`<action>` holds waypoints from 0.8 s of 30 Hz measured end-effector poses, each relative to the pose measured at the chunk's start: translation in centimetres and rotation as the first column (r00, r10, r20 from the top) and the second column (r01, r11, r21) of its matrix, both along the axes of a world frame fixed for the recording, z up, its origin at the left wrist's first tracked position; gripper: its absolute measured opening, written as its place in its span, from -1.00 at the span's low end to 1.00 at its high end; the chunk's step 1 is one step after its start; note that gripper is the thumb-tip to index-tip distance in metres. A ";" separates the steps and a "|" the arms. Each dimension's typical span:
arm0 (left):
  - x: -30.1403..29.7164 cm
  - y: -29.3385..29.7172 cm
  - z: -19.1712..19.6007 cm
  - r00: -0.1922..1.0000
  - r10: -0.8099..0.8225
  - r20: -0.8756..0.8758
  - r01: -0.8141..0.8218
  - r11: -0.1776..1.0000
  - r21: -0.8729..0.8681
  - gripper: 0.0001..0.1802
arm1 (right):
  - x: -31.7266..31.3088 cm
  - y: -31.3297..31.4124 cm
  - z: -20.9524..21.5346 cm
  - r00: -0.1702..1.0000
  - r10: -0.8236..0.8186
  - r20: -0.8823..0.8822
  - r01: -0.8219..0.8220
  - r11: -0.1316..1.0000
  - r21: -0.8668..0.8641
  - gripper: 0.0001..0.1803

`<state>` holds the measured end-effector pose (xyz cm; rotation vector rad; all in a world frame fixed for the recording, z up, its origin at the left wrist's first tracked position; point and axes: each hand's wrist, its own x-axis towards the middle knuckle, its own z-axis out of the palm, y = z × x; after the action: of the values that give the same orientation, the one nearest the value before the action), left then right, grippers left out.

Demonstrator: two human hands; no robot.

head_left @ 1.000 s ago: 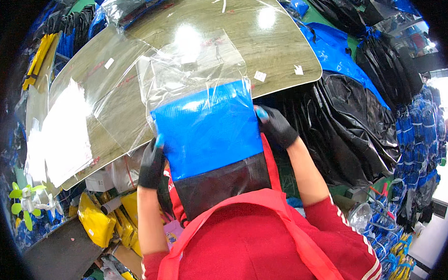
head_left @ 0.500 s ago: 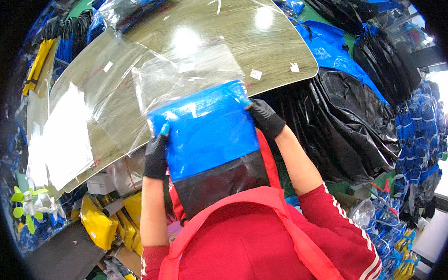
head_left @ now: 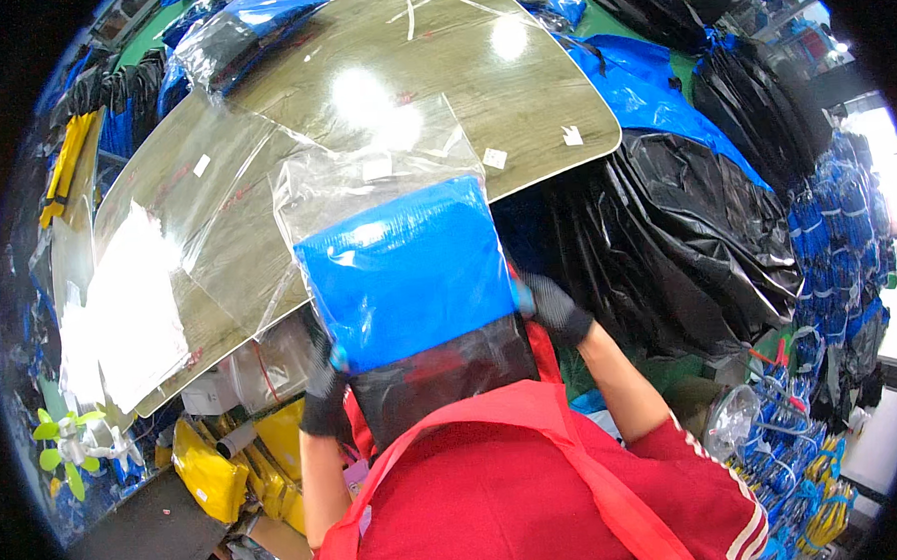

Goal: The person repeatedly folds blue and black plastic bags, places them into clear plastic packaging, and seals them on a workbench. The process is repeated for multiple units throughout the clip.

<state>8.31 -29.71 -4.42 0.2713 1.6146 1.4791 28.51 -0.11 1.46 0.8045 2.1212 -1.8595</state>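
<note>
We count two hands, both in black gloves, at one folded blue and black sheet [head_left: 408, 272] inside one clear bag [head_left: 319, 191]. The left hand [head_left: 325, 385] is at the sheet's left side; the right hand [head_left: 557, 313] is at its right side, blurred. We cannot tell whether either one closes in a grip. The sheet is at the near edge of one wood-grained table [head_left: 531, 101], its black end beside the person's red top [head_left: 477, 469], while the bag's clear end spreads over the table. We see three small white scraps [head_left: 494, 158] uncovered there, and one more blue and black bundle [head_left: 243, 37] at the far edge. One green-bladed fan [head_left: 69, 440] is on the left; black sheeting [head_left: 672, 240] hangs in folds to the right.
</note>
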 end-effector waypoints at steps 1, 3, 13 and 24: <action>-1.2 0.7 0.6 0.989 -0.006 -0.146 0.017 0.997 0.072 -0.19 | -0.3 0.2 -0.5 0.909 -0.286 -0.302 0.275 0.958 -0.080 -0.50; -3.2 2.3 1.9 0.974 0.083 -0.213 -0.056 0.990 0.127 -0.24 | -0.9 0.0 -2.0 0.934 -0.240 -0.266 0.220 0.970 -0.104 -0.43; 2.3 4.0 3.3 0.995 0.086 0.042 -0.088 0.994 0.059 0.00 | -1.1 -1.0 -1.2 0.942 -0.231 -0.242 0.143 0.932 -0.334 -0.11; 4.3 -0.4 -1.6 0.933 0.252 0.256 -0.291 0.949 0.125 -0.77 | -1.5 -0.5 1.9 0.722 -0.496 -0.483 -0.116 0.601 -0.791 0.26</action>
<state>12.62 -30.11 -6.00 -0.0455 1.3817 1.7845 26.97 -0.65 3.37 0.1328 1.1080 -3.2030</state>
